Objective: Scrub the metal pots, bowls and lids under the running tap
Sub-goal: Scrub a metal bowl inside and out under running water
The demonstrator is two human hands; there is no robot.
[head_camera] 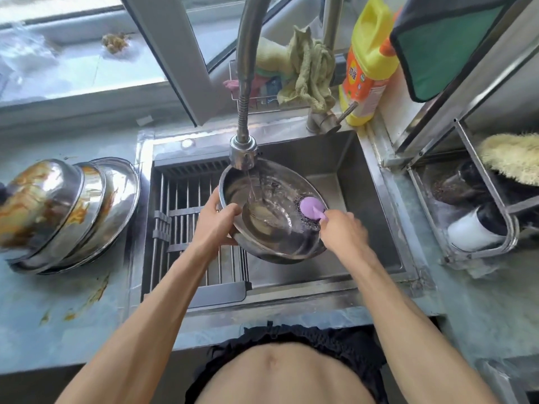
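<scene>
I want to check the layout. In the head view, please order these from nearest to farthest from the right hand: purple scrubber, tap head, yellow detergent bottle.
1. Purple scrubber, gripped by the right hand.
2. Tap head, above the bowl.
3. Yellow detergent bottle, behind the sink.

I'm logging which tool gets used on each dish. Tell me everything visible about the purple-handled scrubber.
The scrubber has a rounded lilac plastic handle cap over a dark, coarse scouring pad that looks like steel wool. The right hand grips its handle and presses the pad against the inner right wall of the tilted metal bowl, beside the stream from the tap.
</scene>
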